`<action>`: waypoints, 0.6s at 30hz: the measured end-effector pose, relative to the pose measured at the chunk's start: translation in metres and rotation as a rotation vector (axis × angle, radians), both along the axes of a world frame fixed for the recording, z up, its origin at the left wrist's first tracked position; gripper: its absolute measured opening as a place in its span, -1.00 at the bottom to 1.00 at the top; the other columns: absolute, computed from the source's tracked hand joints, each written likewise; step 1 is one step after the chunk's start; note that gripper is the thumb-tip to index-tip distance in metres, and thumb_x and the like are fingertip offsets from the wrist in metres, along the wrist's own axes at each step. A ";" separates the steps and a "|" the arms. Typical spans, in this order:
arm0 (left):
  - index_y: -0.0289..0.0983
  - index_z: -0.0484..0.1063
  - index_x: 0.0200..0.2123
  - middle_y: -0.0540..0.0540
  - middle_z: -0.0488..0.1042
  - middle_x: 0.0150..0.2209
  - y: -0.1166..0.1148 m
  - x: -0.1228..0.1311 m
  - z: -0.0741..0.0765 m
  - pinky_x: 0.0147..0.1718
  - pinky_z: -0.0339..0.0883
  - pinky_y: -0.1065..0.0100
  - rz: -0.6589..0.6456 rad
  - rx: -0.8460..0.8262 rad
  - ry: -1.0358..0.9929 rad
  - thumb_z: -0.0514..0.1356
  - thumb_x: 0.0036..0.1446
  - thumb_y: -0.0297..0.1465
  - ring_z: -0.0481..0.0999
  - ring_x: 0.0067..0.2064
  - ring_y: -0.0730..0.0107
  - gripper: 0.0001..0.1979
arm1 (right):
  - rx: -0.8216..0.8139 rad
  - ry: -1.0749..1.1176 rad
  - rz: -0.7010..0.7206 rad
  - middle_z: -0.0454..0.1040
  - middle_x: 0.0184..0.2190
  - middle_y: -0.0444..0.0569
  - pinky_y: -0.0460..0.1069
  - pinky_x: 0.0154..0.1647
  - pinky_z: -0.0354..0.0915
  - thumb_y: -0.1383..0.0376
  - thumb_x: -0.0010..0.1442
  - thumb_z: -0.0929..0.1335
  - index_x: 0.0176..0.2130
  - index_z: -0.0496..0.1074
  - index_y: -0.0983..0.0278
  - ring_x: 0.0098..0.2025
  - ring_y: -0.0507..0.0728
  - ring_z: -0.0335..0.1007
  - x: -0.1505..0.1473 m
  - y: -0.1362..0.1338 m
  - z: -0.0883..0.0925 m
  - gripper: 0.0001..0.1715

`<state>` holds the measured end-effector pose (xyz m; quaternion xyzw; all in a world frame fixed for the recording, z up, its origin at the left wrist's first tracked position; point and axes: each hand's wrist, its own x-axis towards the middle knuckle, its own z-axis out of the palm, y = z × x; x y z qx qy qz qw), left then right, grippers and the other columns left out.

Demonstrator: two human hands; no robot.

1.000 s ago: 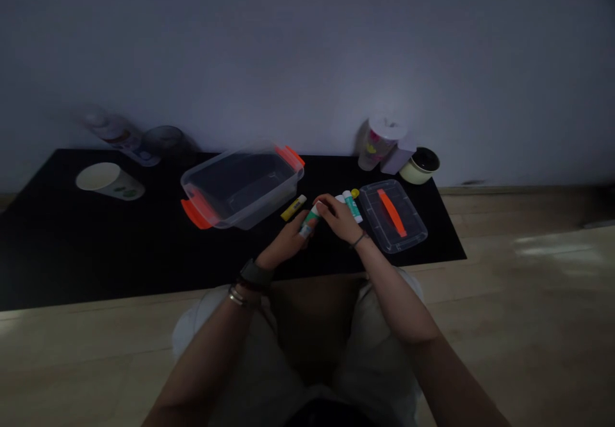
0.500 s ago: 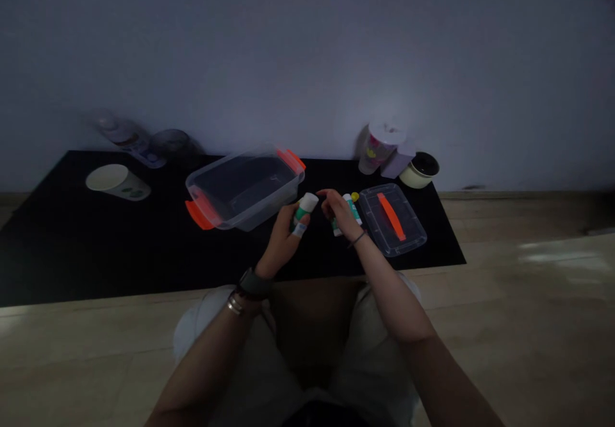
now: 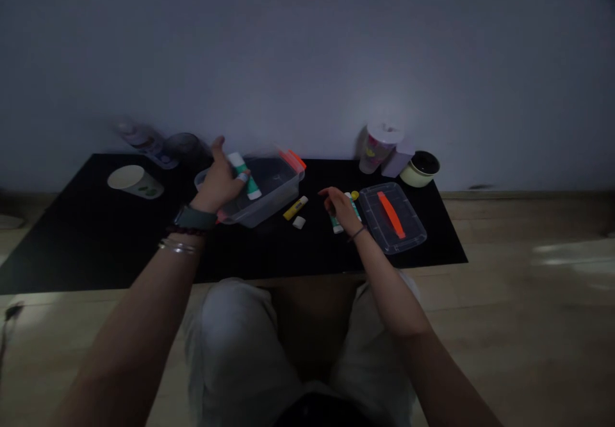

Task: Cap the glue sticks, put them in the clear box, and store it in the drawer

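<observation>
My left hand [image 3: 218, 184] is shut around a white-and-green glue stick [image 3: 245, 175], holding it over the clear plastic box [image 3: 269, 197] with orange handles. My right hand [image 3: 342, 209] hangs open just above a green-and-white stick [image 3: 335, 225] and a teal-and-white glue stick [image 3: 354, 208], partly hiding both. A yellow cap [image 3: 354, 195] lies behind them. Between my hands rest a yellow glue stick [image 3: 295, 208] and a small white piece [image 3: 298, 222]. To my right lies the clear lid [image 3: 391, 217] with its orange handle.
Everything stands on a black mat [image 3: 96, 254] over a low surface. At the back left are a paper cup on its side [image 3: 135, 182], a bottle [image 3: 137, 135] and a dark glass [image 3: 185, 148]. A lidded cup [image 3: 379, 148], purple box [image 3: 398, 161] and cream pot [image 3: 419, 169] stand back right.
My left hand has swung left and forward with the glue stick, over the clear box. A small white piece now lies on the mat. My right hand has barely moved.
</observation>
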<state>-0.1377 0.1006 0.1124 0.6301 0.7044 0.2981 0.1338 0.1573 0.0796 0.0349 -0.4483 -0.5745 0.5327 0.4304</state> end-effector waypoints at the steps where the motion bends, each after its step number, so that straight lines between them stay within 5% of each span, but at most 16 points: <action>1: -0.48 0.00 0.36 -0.13 0.50 -0.21 0.003 -0.004 -0.003 -0.13 0.36 0.22 -0.034 -0.065 0.083 0.30 0.05 -0.55 0.40 -0.33 0.36 -0.14 | 0.005 0.005 0.007 0.22 -0.53 -0.16 -0.05 -0.50 0.12 -0.20 0.31 0.17 -0.18 0.44 0.21 -0.50 0.03 0.16 0.000 0.001 -0.001 -0.40; 4: -0.45 0.25 0.25 -0.20 0.52 -0.11 0.009 -0.008 -0.012 -0.13 0.32 0.30 -0.110 -0.328 0.305 0.30 0.05 -0.55 0.44 -0.22 0.29 -0.33 | 0.004 0.029 0.033 0.24 -0.53 -0.17 -0.06 -0.50 0.11 -0.20 0.30 0.20 -0.19 0.44 0.21 -0.51 0.01 0.15 0.000 0.001 -0.002 -0.41; 8: -0.44 0.34 0.19 -0.23 0.57 -0.11 0.016 -0.004 -0.021 -0.20 0.29 0.37 -0.093 -0.563 0.411 0.32 0.09 -0.40 0.47 -0.21 0.28 -0.40 | 0.027 0.009 0.037 0.24 -0.55 -0.18 -0.07 -0.51 0.09 -0.23 0.28 0.21 -0.22 0.45 0.22 -0.51 0.00 0.16 0.000 -0.001 0.001 -0.38; 13: -0.52 0.49 0.01 -0.38 0.59 -0.14 0.025 -0.004 -0.031 -0.12 0.33 0.23 -0.043 -0.619 0.405 0.37 -0.02 -0.40 0.52 -0.13 0.12 -0.50 | 0.059 -0.042 0.038 0.24 -0.55 -0.19 -0.06 -0.50 0.08 -0.26 0.28 0.19 -0.23 0.45 0.23 -0.52 0.00 0.15 -0.001 -0.003 0.005 -0.34; 18: -0.41 0.44 -0.56 -0.29 0.53 -0.48 0.029 -0.013 -0.048 -0.09 0.35 -0.08 0.017 -0.461 0.276 0.43 -0.15 -0.38 0.53 -0.13 -0.10 -0.75 | 0.072 -0.092 0.044 0.23 -0.55 -0.21 -0.06 -0.45 0.10 -0.23 0.30 0.17 -0.24 0.44 0.24 -0.50 -0.01 0.15 0.000 -0.003 0.005 -0.34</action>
